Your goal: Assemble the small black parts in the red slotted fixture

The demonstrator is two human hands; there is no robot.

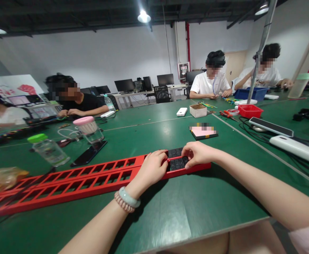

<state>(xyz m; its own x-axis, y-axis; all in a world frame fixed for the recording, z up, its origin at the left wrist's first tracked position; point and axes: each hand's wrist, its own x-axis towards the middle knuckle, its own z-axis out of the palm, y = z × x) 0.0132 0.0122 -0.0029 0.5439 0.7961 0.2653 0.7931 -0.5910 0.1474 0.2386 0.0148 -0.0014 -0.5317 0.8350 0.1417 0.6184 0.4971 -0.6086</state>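
A long red frame (96,178) with two rows of square openings lies across the green table in front of me. Near its right end, black block pieces (176,163) with small round marks sit in both rows. My left hand (154,164) lies over the frame, fingers curled around it, thumb and fingertips against the left side of the black pieces. At the right side of the same pieces, my right hand (197,154) has thumb and fingers closed on the near black block. The fingers partly hide where each piece meets the frame.
A phone (89,153), a green-lidded bottle (48,150) and a pink-lidded jar (89,129) stand beyond the frame's left half. A pink notepad (203,131) lies past my right hand. Cables and a white bar (298,148) are at right. Several people sit across the table.
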